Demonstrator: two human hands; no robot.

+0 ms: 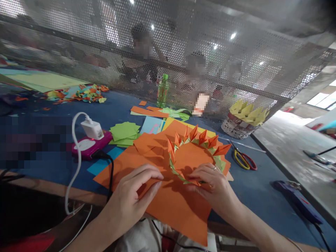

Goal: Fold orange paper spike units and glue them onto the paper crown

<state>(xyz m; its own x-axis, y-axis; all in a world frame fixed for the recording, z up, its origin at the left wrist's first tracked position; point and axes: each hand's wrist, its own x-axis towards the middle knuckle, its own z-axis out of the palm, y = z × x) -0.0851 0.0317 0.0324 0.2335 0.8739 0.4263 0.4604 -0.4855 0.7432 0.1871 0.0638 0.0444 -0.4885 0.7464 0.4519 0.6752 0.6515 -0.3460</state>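
Observation:
A ring of folded paper pieces (203, 137), with orange points standing up and a light green base, rests on orange paper sheets (181, 210). My right hand (214, 182) pinches the near side of this ring between thumb and fingers, which hide part of it. To the left of the ring, my left hand (136, 190) hovers above the orange sheets. Its fingers are curved, the thumb sits a little apart from them, and nothing shows between.
Green paper squares (124, 132), a white charger on a magenta power box (90, 148), and a green bottle (163, 91) stand beyond. To the right lie scissors (243, 159), a yellow-pointed paper ring (240, 120) and a dark blue corded tool (296, 201). A perforated screen (168, 45) closes off the back.

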